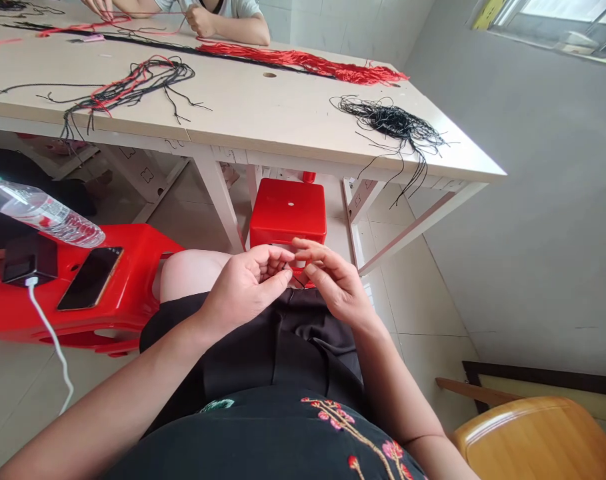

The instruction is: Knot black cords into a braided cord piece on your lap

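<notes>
Holding both hands close over the lap, w/ black clothes under them: left hand and right hand are nearly meeting at the fingertips. Thin dark cord is showing between fingers, too small to see, so can't tell if clamped. Front edge of table is sitting well apart, giving the hands room; red stool is standing just beyond the fingers. Left side, another red stool is carrying plastic bottle, phone, and charger w/ white cable. On table, black cords and red-black cords are lying; co-worker's hand is working at far side.
</notes>
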Motion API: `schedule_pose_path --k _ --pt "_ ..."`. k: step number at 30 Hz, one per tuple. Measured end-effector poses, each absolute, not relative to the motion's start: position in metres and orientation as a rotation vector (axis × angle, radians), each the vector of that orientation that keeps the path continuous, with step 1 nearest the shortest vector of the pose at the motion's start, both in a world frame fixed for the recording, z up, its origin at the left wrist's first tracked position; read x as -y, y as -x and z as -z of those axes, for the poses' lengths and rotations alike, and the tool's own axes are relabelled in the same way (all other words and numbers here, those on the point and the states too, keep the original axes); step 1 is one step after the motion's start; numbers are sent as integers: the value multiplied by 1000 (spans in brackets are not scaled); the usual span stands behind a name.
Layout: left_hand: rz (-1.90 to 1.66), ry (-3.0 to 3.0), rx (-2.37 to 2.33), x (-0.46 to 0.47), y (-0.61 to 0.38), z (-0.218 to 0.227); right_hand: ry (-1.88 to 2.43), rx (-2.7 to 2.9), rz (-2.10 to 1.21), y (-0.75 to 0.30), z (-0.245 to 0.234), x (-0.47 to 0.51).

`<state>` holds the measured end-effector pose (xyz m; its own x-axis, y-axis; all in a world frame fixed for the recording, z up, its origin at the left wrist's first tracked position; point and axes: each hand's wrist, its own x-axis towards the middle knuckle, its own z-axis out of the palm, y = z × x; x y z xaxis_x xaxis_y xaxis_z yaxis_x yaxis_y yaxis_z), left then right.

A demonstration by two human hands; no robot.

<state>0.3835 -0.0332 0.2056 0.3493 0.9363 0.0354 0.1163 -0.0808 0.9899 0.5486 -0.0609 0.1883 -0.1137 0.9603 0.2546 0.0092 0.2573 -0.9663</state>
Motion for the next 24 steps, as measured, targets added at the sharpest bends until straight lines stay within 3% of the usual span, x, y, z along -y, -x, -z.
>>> schedule_pose_path --k 5,16,24 --pt "-876 -1458 -939 35 -385 -211 842 1342 -1297 -547 -183 52" --pt "-852 -1496 -1039 41 -384 -212 1135 1614 -661 -548 -186 53" --pt "-876 -1274 -1013 41 -385 -213 1004 1412 -736 -542 -178 60"
